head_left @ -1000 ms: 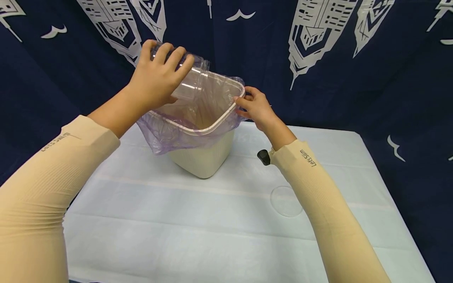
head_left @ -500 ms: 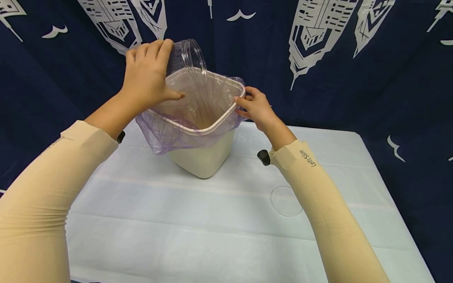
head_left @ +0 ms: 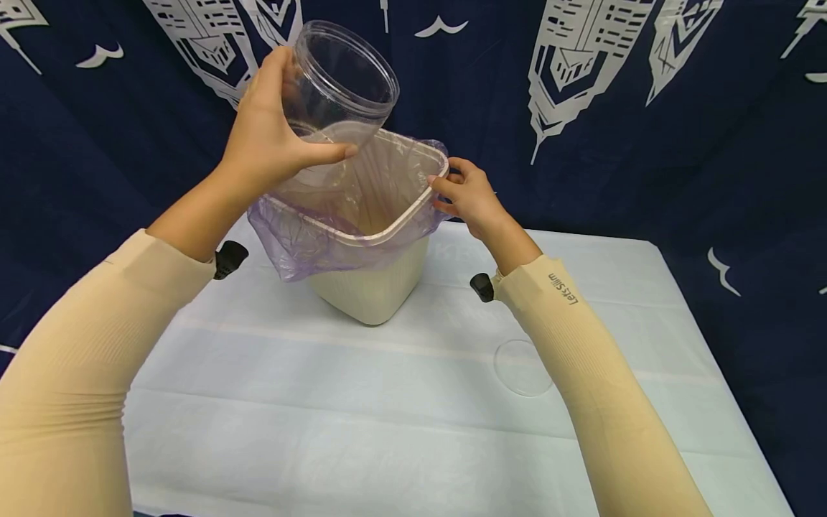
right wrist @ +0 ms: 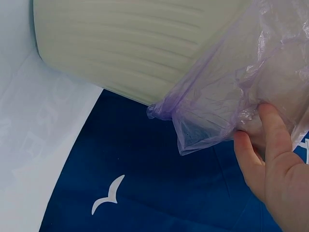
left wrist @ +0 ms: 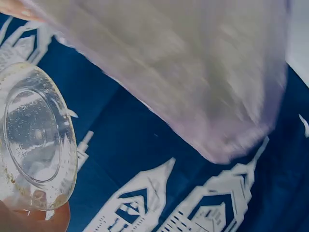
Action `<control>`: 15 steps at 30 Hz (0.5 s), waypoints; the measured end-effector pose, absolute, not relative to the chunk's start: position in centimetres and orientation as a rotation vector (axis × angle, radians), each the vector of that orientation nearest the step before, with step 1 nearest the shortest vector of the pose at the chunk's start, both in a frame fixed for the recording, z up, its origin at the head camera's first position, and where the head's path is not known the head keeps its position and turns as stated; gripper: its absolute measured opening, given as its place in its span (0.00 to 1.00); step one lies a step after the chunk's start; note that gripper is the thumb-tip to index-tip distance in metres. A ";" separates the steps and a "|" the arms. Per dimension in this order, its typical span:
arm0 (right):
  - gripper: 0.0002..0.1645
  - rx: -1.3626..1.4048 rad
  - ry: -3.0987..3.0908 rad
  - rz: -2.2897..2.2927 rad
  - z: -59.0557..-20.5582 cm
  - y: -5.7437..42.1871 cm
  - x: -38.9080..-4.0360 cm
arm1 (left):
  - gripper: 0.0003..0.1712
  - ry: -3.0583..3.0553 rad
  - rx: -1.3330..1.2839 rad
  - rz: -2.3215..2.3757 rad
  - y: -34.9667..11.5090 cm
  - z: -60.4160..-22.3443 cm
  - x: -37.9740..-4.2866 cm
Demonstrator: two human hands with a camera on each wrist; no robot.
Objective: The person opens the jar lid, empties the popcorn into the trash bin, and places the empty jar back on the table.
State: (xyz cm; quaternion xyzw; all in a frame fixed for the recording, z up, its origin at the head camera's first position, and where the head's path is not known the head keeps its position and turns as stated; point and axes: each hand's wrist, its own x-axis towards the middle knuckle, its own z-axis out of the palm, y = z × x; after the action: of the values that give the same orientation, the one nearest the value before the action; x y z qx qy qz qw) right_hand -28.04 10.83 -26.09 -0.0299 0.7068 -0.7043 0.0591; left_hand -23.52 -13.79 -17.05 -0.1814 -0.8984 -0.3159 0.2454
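Observation:
My left hand grips a clear plastic jar above the left side of the trash bin. The jar is tilted, its open mouth turned up and to the right. In the left wrist view small specks show on the jar's round base. A thin purple garbage bag lines the white bin and hangs over its rim. With thumb and fingers, my right hand pinches the bin's right rim through the bag, and the right wrist view shows fingertips against the bag from outside.
A clear round lid lies flat on the white-covered table, left of the right forearm. Behind the table hangs a dark blue curtain with white prints. A small black device sits at each wrist.
My left hand has turned the jar from mouth-down over the bin to mouth-up and lifted it slightly. My right hand and the bin stay in place.

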 end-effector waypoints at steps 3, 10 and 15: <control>0.33 -0.089 2.130 -2.144 -26.1 10.8 -28.1 | 0.55 -2.416 -0.529 -0.996 -13.3 -17.0 -22.7; 0.33 -0.091 2.116 -2.150 -26.1 10.8 -28.2 | 0.57 -2.338 -0.689 -1.233 -11.7 -17.3 -20.4; 0.33 -0.091 2.112 -2.154 -26.2 10.8 -28.3 | 0.55 -2.262 -0.800 -1.393 -10.4 -17.8 -19.3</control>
State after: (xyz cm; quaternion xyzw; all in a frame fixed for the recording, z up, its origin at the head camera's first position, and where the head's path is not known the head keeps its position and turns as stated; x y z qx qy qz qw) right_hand -28.31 10.76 -26.21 -0.0302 0.6986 -0.7123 0.0616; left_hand -19.25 -10.44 -17.82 -0.2835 -0.8017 -0.4935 0.1825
